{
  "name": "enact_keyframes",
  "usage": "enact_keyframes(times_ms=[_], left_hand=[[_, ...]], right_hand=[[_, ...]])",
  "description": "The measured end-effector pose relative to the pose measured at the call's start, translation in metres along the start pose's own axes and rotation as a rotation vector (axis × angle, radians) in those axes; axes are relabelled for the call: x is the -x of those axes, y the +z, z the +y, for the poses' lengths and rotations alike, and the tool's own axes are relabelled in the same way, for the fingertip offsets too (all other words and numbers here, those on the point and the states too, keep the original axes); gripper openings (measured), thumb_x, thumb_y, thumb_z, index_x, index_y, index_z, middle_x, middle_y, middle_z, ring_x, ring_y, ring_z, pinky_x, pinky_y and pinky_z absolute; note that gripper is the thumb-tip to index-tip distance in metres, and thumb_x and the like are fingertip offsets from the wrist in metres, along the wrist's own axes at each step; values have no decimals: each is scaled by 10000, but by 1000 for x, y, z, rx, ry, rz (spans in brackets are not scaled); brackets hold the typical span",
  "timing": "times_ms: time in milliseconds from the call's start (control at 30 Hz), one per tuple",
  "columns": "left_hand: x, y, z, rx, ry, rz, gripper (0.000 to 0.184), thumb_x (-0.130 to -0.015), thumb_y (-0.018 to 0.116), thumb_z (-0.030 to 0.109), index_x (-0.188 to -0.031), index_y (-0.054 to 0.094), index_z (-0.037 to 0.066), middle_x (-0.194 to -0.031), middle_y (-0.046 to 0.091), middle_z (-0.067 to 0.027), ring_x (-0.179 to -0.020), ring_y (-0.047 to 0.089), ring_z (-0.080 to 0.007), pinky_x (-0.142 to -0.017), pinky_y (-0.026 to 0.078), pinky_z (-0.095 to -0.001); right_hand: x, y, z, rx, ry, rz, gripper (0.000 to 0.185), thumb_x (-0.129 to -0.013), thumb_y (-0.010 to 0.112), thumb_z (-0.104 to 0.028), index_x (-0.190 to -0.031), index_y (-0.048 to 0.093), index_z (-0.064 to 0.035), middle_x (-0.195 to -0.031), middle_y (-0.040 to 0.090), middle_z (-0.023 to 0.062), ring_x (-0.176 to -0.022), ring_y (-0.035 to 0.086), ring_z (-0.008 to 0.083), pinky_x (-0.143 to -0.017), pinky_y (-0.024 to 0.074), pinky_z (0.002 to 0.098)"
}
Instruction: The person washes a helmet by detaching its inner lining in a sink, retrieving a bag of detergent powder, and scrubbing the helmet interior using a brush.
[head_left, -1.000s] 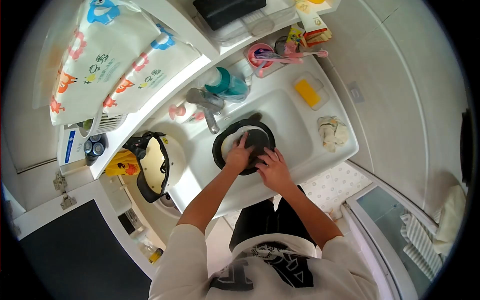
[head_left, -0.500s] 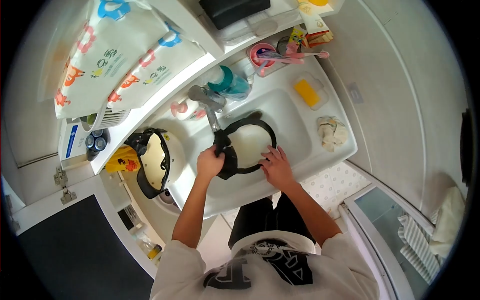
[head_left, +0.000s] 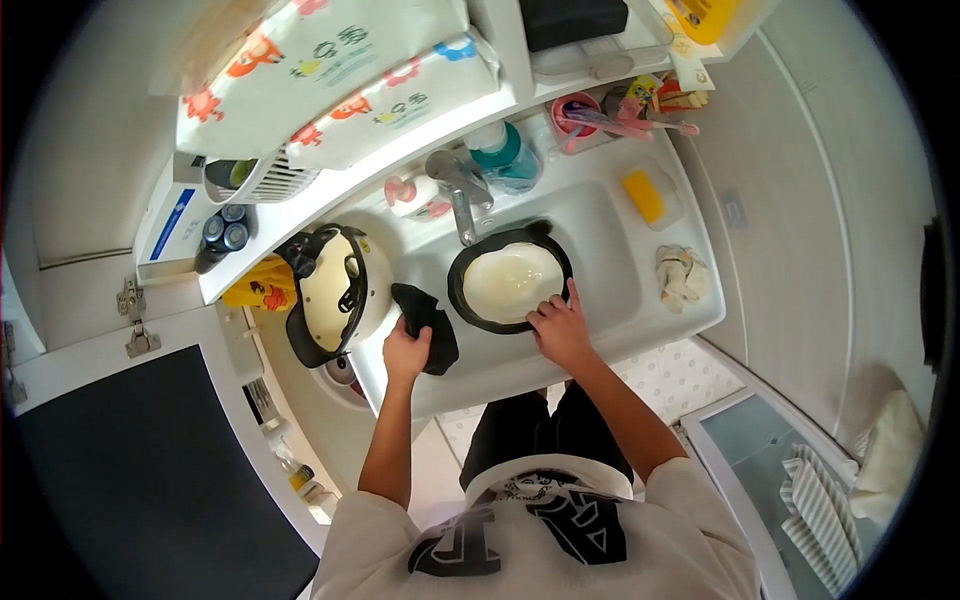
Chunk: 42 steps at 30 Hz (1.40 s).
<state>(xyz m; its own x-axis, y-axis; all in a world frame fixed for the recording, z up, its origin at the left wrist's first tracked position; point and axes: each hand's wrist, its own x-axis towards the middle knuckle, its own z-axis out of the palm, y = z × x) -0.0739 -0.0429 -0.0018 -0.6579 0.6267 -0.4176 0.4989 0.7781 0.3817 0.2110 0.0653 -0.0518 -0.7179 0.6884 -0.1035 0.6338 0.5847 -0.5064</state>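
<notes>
In the sink (head_left: 610, 285) rests a round, bowl-like thing (head_left: 512, 284) with a thick black rim and a shiny cream-white inside. My right hand (head_left: 562, 330) is at its near right edge, index finger stretched along the rim and the other fingers bent against it. My left hand (head_left: 406, 350) grips a limp black cloth (head_left: 428, 325) over the sink's left side, apart from the rim. Just left of that hand a white helmet (head_left: 372, 295) lies on its side, its cream inside facing left.
Behind the sink stand a faucet (head_left: 460, 190), a pump bottle (head_left: 408, 195) and a teal-topped bottle (head_left: 508, 160). On the right ledge lie a yellow sponge (head_left: 644, 196) and a crumpled cloth (head_left: 682, 278). An open cabinet door (head_left: 165, 460) is at lower left.
My left hand has drawn the black cloth left, off the round thing's rim. My right hand's spread fingers have bent onto the rim. The view has shifted.
</notes>
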Motion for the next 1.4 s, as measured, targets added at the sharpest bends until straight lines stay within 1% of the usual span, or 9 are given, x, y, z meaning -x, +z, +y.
enact_keyframes(times_ms=[267,467,567,667,833,867,1000,1200,1400], left_hand=[[35,-36,-40,-163,-50,75,379,-779,698,340,-1116,670,167,-947,697,-126,-905,684,-363,-818,544,-449],[37,-22,-72,-314,-121,79,696,-756,718,325,-1400,527,144,-1477,438,-208,-1313,476,-406,-1065,418,-511],[62,-2,-45,-390,202,326,821,-760,723,282,-1474,412,24,-1552,300,-293,-1423,298,-470,-1169,277,-521],[83,30,-13,99,404,212,820,-785,731,236,-1483,383,-18,-1565,276,-302,-1441,273,-465,-1177,230,-555],[75,83,39,1127,-512,-356,1081,-843,745,296,-1607,-11,174,-1486,415,-165,-1299,467,-361,-1067,389,-532],[70,89,44,1268,-600,-321,1051,-852,729,282,-1578,-30,301,-1347,496,-110,-1078,587,-315,-861,520,-465],[49,99,37,1373,-572,-221,703,-809,649,125,-1390,316,338,-1169,549,-63,-787,633,-253,-472,500,-353],[44,80,18,1356,-559,-312,671,-756,541,46,-1365,368,267,-1152,562,-69,-925,646,-275,-580,596,-449],[48,73,8,1325,-552,-297,688,-747,553,29,-1374,379,253,-1142,564,-50,-914,635,-234,-500,559,-370]], right_hand=[[-6,1,-5,52,2,-85,98,-808,664,-109,-889,716,-127,-874,668,49,-1021,609,264,-1205,123,628],[-15,1,-7,93,-55,-153,84,-799,708,-147,-879,691,-125,-787,668,44,-916,648,247,-1213,166,571],[-15,7,-10,87,-100,-157,106,-791,729,-173,-871,682,-123,-794,674,47,-903,654,244,-1210,187,553],[-13,10,-16,35,-114,-108,125,-788,735,-184,-884,681,-124,-807,679,49,-890,659,242,-1198,219,547],[-5,17,-47,-82,-90,-40,174,-784,739,-205,-926,682,-121,-830,682,55,-868,661,238,-1150,299,526],[-2,19,-54,-88,-85,-30,183,-785,740,-211,-932,682,-119,-835,682,57,-871,661,237,-1139,311,523],[4,20,-73,-206,-37,-21,208,-794,736,-217,-957,683,-98,-899,698,93,-923,655,298,-1061,384,520],[-27,-27,-18,-510,118,274,284,-825,720,-246,-1044,686,-68,-979,696,149,-988,636,370,-941,455,493],[-97,-4,57,99,69,74,565,-793,703,-184,-1332,549,-110,-1377,549,77,-1270,510,295,-1008,444,461]])
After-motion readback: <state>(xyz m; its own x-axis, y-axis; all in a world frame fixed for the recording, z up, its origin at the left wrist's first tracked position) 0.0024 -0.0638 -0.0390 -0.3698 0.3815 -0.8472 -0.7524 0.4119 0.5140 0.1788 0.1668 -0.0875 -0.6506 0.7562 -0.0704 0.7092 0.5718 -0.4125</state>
